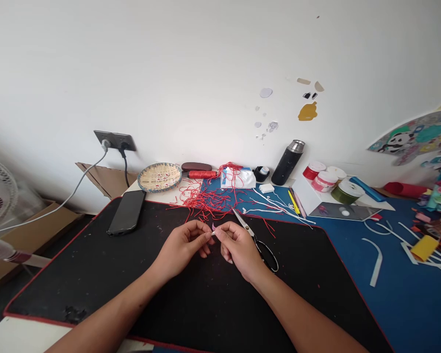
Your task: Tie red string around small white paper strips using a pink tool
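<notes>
My left hand (pixel 183 247) and my right hand (pixel 242 247) meet above the black mat (pixel 176 314). Both are closed, thumb against fingers. Between the fingertips is a small white-and-purple piece (pixel 213 229), mostly hidden; its exact kind I cannot make out. A pair of scissors (pixel 248 228) with black handles lies on the mat beside and partly behind my right hand, blades pointing away. Just beyond the hands, cut red cords (pixel 206 203) are heaped at the mat's far edge.
A black phone (pixel 127 213) lies at the mat's left. Along the wall are a woven basket (pixel 142 181), a red thread spool (pixel 202 174), a tissue pack (pixel 238 179), a black flask (pixel 287 163) and several ribbon rolls (pixel 347 191). White strips (pixel 377 264) lie to the right.
</notes>
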Demonstrator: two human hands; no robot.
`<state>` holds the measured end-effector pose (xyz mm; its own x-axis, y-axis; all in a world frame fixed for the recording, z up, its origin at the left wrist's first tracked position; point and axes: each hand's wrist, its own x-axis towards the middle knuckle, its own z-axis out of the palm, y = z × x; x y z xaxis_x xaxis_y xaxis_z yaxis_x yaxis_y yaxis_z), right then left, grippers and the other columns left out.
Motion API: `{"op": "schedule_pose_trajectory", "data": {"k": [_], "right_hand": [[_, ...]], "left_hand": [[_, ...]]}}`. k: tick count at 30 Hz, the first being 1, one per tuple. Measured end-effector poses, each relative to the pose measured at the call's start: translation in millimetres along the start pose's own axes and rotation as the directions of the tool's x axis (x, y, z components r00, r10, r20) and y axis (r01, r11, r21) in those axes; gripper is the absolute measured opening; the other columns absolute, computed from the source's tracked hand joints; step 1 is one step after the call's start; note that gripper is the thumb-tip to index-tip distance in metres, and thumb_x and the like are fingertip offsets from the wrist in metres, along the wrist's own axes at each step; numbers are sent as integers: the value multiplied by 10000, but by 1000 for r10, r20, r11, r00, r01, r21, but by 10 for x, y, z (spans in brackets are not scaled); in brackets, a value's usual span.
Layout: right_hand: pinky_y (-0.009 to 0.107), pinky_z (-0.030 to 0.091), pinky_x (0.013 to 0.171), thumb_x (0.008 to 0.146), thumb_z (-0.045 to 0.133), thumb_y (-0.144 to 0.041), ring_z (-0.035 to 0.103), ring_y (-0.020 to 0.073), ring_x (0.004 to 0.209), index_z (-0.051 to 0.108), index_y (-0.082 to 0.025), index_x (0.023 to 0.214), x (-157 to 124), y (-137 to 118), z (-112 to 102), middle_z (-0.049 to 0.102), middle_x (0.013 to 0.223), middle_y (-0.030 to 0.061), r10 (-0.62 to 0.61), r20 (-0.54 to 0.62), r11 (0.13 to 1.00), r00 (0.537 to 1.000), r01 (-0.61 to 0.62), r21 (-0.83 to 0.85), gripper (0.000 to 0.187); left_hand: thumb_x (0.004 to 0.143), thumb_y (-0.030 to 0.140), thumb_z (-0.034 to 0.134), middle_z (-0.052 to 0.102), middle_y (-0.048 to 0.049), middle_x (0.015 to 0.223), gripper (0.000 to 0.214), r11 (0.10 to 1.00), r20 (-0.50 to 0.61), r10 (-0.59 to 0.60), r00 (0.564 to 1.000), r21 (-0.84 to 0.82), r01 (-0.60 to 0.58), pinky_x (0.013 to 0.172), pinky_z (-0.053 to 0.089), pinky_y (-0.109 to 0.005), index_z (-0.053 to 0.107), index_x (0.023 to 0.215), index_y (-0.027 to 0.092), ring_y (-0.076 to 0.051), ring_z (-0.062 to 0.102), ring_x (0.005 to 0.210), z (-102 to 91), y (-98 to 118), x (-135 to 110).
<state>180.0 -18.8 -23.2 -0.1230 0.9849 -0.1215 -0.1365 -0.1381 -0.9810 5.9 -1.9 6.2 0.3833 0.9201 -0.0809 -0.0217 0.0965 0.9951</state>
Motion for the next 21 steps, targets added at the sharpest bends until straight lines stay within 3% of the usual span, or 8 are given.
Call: {"op": "schedule_pose_trajectory", "data": {"k": [6,21], "right_hand": [[194,277,374,892,657,-558,389,76,376,614,-188,914,-19,-13,9,520,504,-81,-46,56,993,997,52,-103,373],[189,291,384,902,649,-496,405,75,388,627,-178,897,-31,-43,14,517,500,-79,-68,27,987,997,71,-141,319]], "left_hand": [[818,546,772,721,-39,727,409,1000,28,-18,999,-18,18,548,552,-271,652,870,159,-164,660,596,-14,-3,18],[797,462,817,728,-26,748,351,997,27,-8,1000,-73,10,571,546,-257,678,864,147,-152,664,624,-49,-58,45]]}}
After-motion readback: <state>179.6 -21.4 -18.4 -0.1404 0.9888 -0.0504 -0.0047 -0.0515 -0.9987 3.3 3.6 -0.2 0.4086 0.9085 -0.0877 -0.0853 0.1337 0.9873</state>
